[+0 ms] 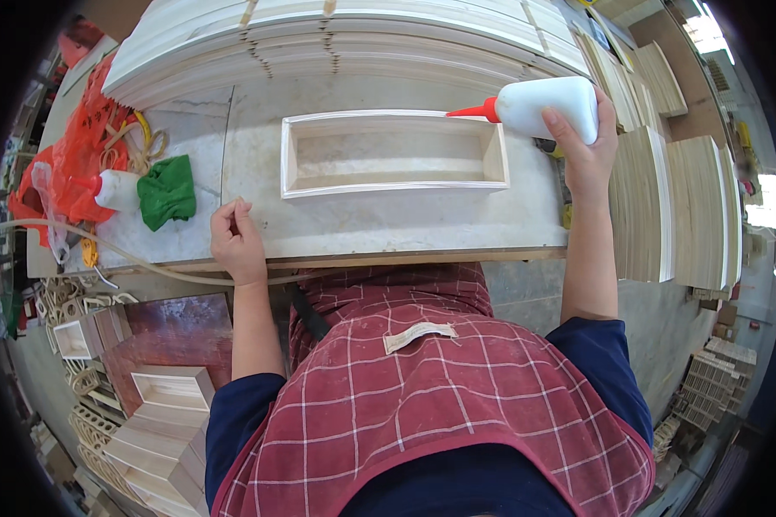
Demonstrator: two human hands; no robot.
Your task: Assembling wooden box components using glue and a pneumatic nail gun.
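A long, shallow wooden frame (397, 189) of pale wood lies on the worktable in front of me. My right hand (585, 142) grips a white glue bottle (543, 99) with a red pointed nozzle. The bottle is tipped on its side, and its nozzle tip is at the frame's far edge, near the right corner. My left hand (238, 241) is closed near the table's front edge, left of the frame. Its fingers curl together, and whatever they may hold is hidden.
Long wooden strips (345, 43) are stacked across the table's back. On the left lie a green cloth (166, 191), a second white bottle (118, 190) and a red plastic bag (69, 172). Wooden boards (642, 207) stand stacked at right; finished boxes (172, 388) sit lower left. A hose (147, 258) crosses the front edge.
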